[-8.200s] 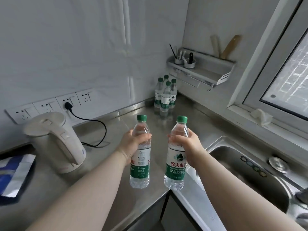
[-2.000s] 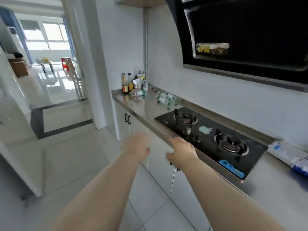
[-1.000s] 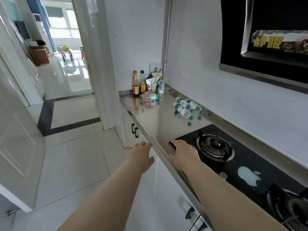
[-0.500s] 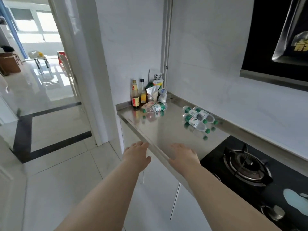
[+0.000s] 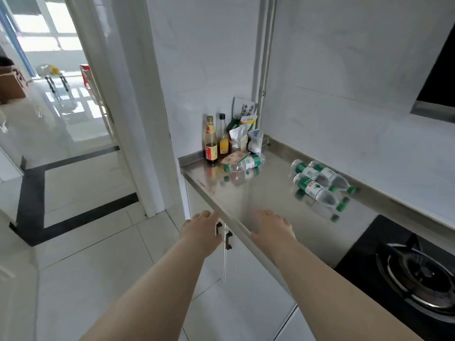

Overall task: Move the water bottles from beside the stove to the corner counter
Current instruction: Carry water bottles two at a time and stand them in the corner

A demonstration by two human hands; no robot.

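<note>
Clear water bottles with green labels and caps lie on their sides on the steel counter (image 5: pixel 248 193) left of the stove (image 5: pixel 403 264). Three lie together near the back wall; the nearest one (image 5: pixel 317 191) points its cap toward the stove, with two more (image 5: pixel 322 174) behind it. A single bottle (image 5: pixel 246 163) rests by the condiments at the counter's far end. My left hand (image 5: pixel 203 228) hovers off the counter's front edge, empty, fingers apart. My right hand (image 5: pixel 270 226) is over the counter's front, palm down, empty, well short of the bottles.
Two sauce bottles (image 5: pixel 216 140) and several packets (image 5: pixel 243 129) crowd the counter's far corner. A black range hood (image 5: pixel 435 77) hangs at the upper right. White cabinet doors with dark handles (image 5: pixel 229 236) sit below the counter. A doorway (image 5: pixel 61 94) opens onto another room at left.
I have stepped closer along the counter; the bottles are nearer and larger in view. Both hands stay empty, and the right hand has moved forward over the counter's front.
</note>
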